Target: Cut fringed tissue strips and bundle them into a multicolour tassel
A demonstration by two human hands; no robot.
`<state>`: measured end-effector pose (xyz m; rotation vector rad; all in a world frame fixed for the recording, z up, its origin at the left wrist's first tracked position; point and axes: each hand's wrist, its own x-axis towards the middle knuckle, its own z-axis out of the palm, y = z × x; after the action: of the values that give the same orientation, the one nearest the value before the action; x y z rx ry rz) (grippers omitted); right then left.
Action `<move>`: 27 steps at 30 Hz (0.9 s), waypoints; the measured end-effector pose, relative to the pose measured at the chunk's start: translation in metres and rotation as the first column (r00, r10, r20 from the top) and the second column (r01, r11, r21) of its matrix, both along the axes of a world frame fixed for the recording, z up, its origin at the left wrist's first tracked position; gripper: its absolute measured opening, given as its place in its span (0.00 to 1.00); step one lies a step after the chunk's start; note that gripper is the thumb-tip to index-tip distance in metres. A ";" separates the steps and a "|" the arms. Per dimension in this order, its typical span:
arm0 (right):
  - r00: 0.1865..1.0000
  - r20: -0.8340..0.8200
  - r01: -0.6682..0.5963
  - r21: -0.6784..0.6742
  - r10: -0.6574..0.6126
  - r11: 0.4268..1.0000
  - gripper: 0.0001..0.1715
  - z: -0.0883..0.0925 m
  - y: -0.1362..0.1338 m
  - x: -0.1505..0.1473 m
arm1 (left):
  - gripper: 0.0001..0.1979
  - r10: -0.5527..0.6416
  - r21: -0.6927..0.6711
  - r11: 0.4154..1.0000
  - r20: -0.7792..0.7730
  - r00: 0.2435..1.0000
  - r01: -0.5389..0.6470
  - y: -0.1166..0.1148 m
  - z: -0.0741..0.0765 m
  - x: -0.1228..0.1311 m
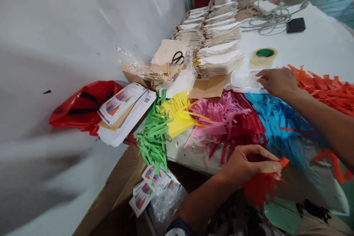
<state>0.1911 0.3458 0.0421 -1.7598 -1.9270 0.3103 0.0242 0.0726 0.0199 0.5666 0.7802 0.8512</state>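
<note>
My left hand [253, 166], closed in a pinch, holds an orange paper tassel [258, 188] by its folded top. The fringe hangs below the fingers, in front of the table edge. My right hand [278, 81] reaches over a shallow clear plastic container [245, 80]. Its fingers are bent and slightly apart, with nothing visible between them. Under the right forearm lie blue tassels [279, 112]. Dark red tassels [246, 129], pink tassels [218, 108], a yellow tassel [178, 112] and green tassels [155, 136] line the table edge to the left. Orange tassels [329, 88] are piled at right.
Stacks of white paper bags [221, 51] run back along the wall. A tape roll [264, 56], a cable coil [269, 18] and a black wallet-like item [295, 25] are behind. Scissors [177, 57], printed cards [121, 103] and a red bag [80, 107] sit left.
</note>
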 end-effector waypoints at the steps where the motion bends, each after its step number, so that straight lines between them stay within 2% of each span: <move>1: 0.999 -0.042 0.011 0.012 -0.011 1.000 0.17 0.004 -0.006 0.000 | 0.27 0.019 0.003 1.000 -0.002 1.000 -0.019 -0.002 0.000 -0.001; 4: 0.981 -0.194 0.033 0.013 -0.030 0.999 0.19 0.019 -0.036 0.004 | 0.24 0.101 0.031 0.994 -0.025 0.995 -0.100 -0.002 0.001 -0.004; 8: 0.926 -0.377 -0.027 -0.066 0.000 0.997 0.20 0.028 -0.107 0.020 | 0.20 0.187 0.090 0.979 -0.052 0.981 -0.182 -0.002 0.000 -0.004; 12: 0.796 -0.605 -0.124 -0.151 0.008 0.981 0.22 0.022 -0.196 0.031 | 0.17 0.233 0.163 0.962 -0.068 0.970 -0.220 -0.009 -0.003 0.004; 16: 0.664 -0.744 -0.031 -0.118 -0.068 0.992 0.14 0.008 -0.264 0.031 | 0.14 0.268 0.265 0.936 -0.116 0.956 -0.230 -0.019 -0.001 0.016; 19: 0.552 -0.818 0.020 -0.179 -0.160 0.984 0.13 -0.001 -0.291 0.032 | 0.11 0.316 0.381 0.896 -0.183 0.931 -0.229 -0.026 0.002 0.024; 21: 0.505 -0.840 0.023 -0.218 -0.199 0.976 0.13 -0.004 -0.301 0.033 | 0.10 0.361 0.471 0.854 -0.230 0.904 -0.222 -0.030 0.005 0.027; 24: 0.527 -0.824 0.030 -0.225 -0.207 0.974 0.14 -0.007 -0.309 0.037 | 0.09 0.412 0.595 0.786 -0.299 0.861 -0.170 -0.033 0.009 0.031; 27: 0.550 -0.809 0.039 -0.224 -0.208 0.974 0.14 -0.009 -0.313 0.039 | 0.09 0.427 0.639 0.758 -0.331 0.842 -0.132 -0.035 0.010 0.035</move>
<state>0.2299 0.0325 0.0334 -1.4155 -1.0758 1.0862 0.0592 0.0380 0.0302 1.2764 1.0544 1.2950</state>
